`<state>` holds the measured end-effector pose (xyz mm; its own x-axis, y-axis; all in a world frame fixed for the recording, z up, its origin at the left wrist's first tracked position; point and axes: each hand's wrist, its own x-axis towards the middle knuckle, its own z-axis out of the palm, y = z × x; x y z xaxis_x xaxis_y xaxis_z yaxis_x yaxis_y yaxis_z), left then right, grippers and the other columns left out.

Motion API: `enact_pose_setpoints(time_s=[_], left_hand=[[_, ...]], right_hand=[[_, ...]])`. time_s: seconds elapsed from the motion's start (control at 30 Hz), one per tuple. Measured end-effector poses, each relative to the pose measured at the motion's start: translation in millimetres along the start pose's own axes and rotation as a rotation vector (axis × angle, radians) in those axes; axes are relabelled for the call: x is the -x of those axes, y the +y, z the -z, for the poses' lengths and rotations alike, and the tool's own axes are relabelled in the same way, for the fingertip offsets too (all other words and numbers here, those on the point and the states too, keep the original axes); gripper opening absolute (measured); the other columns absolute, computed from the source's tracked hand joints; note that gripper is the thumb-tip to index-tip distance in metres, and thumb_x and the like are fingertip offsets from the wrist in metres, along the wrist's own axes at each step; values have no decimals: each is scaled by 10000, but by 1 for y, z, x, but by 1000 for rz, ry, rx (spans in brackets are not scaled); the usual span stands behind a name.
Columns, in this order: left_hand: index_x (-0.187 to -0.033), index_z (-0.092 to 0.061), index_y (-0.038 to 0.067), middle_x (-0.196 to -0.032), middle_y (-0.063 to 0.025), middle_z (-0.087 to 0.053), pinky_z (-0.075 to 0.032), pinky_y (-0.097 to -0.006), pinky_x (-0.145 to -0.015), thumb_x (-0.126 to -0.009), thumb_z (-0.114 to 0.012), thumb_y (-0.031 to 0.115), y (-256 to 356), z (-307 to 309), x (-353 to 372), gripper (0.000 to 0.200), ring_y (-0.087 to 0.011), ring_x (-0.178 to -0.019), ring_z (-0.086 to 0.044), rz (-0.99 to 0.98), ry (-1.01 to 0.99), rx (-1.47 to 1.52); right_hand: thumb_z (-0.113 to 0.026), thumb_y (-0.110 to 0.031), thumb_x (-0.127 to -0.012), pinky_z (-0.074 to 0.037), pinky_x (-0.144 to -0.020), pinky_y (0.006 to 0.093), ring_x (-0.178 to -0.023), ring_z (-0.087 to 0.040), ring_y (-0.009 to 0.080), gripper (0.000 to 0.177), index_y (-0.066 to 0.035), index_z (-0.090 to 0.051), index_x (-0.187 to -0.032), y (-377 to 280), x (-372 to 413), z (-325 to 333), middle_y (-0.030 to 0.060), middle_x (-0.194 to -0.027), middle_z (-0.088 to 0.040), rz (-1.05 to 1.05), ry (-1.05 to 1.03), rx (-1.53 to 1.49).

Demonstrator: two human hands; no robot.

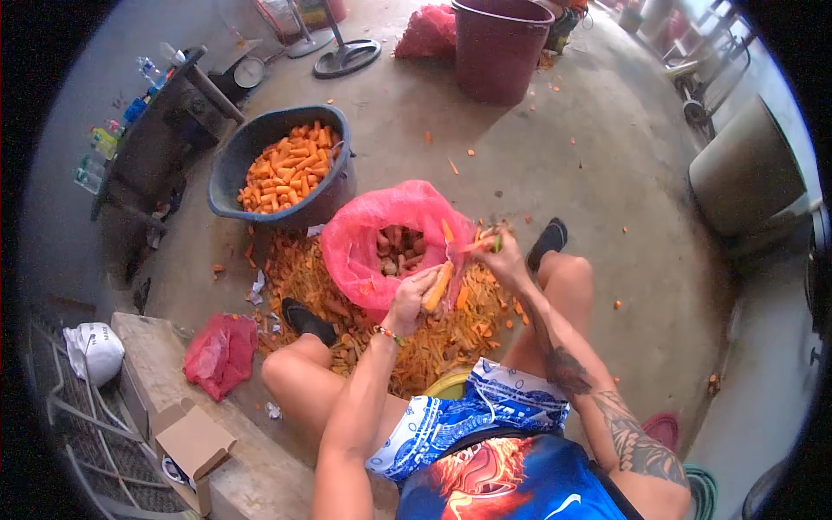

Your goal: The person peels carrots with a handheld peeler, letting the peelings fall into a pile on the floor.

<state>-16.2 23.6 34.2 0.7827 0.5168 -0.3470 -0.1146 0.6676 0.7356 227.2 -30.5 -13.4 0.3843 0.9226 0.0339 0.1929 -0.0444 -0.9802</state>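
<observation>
My left hand (412, 302) is closed around a carrot (438, 288), peeled to bright orange, its tip pointing up and away from me. My right hand (504, 251) grips what looks like a peeler (477, 246), small with red and green parts, just right of the carrot's upper end. Its exact shape is partly covered by my fingers. Both hands are over the right side of an open pink mesh sack (351, 221), which has duller, unpeeled carrots (400, 251) inside. Orange peelings (416, 360) lie heaped around the sack, between my feet.
A grey-blue tub (227, 204) full of peeled carrots (290, 169) stands ahead on the left. Farther off is a maroon bin (500, 52). A crumpled red sack (221, 355) and an open cardboard box (195, 438) are at left; a large grey container (745, 173) is at right.
</observation>
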Motion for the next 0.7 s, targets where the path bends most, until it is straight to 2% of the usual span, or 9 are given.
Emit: enact_pose_setpoints(time_s=[0.13,0.27,0.3,0.4,0.43,0.53,0.57,0.67,0.7], left_hand=[[-1400,-553,-5,-916,-49,-674,-494,-251,-557,-1066,-487,263,-1,-10,-4,433,-123,-685,-630,-68,89,-88],[-1398,-556,-7,-960,-58,-690,-514,-262,-588,-1063,-495,261,8,-6,5,433,-128,-723,-643,-2,48,-4],[-1397,-561,-4,-977,-68,-695,-520,-263,-598,-1065,-491,264,12,-14,7,433,-128,-708,-638,-45,138,-37],[-1402,-564,1,-992,-67,-694,-531,-266,-607,-1062,-495,260,5,-13,-1,432,-132,-716,-649,-128,171,-111],[-1370,-561,-41,-1105,-144,-700,-588,-360,-705,-1062,-487,251,-1,2,-7,431,-211,-788,-719,-96,30,-150],[-1375,-568,-35,-1187,-146,-688,-589,-345,-763,-1060,-486,234,-5,11,-6,422,-205,-837,-722,-55,-15,32],[-1394,-550,-35,-1171,-140,-693,-591,-341,-765,-1056,-483,215,3,2,-3,427,-215,-853,-725,-76,74,-42],[-1425,-507,-44,-1145,-144,-696,-596,-346,-685,-1049,-479,193,-3,1,-11,445,-238,-794,-727,-161,148,-147],[-1424,-512,-45,-1164,-135,-697,-592,-319,-680,-1048,-480,186,-10,7,-15,443,-218,-814,-724,-174,123,-186]], right_hand=[[-831,-194,-856,-551,-757,326,-858,-686,188,392,-24,-586,-1110,-36,34,-19,95,-933,-710,248,-215,195],[-825,-117,-839,-534,-763,297,-891,-672,151,439,-8,-550,-1164,11,-5,0,67,-968,-688,-216,161,-103],[-818,-126,-858,-534,-756,296,-893,-678,161,425,1,-545,-1157,-26,7,-3,76,-983,-687,-70,-21,-230],[-810,-144,-869,-570,-741,328,-881,-725,207,346,-11,-578,-1089,-54,33,-17,134,-969,-746,419,-257,330],[-814,-147,-868,-568,-767,334,-894,-721,205,351,-10,-581,-1092,-51,33,-19,134,-967,-744,384,-169,310],[-865,-183,-812,-551,-827,369,-982,-703,198,450,-39,-594,-1142,-3,0,-5,141,-1009,-728,-174,79,-216],[-870,-200,-809,-553,-816,366,-966,-704,196,447,-44,-605,-1134,4,-1,-7,135,-993,-729,-149,93,-232],[-812,-184,-878,-562,-735,307,-855,-715,172,360,10,-602,-1096,-51,33,-17,119,-931,-739,374,-224,353],[-823,-211,-870,-562,-738,309,-849,-717,182,386,10,-605,-1101,-49,35,-19,118,-926,-736,315,-240,343]])
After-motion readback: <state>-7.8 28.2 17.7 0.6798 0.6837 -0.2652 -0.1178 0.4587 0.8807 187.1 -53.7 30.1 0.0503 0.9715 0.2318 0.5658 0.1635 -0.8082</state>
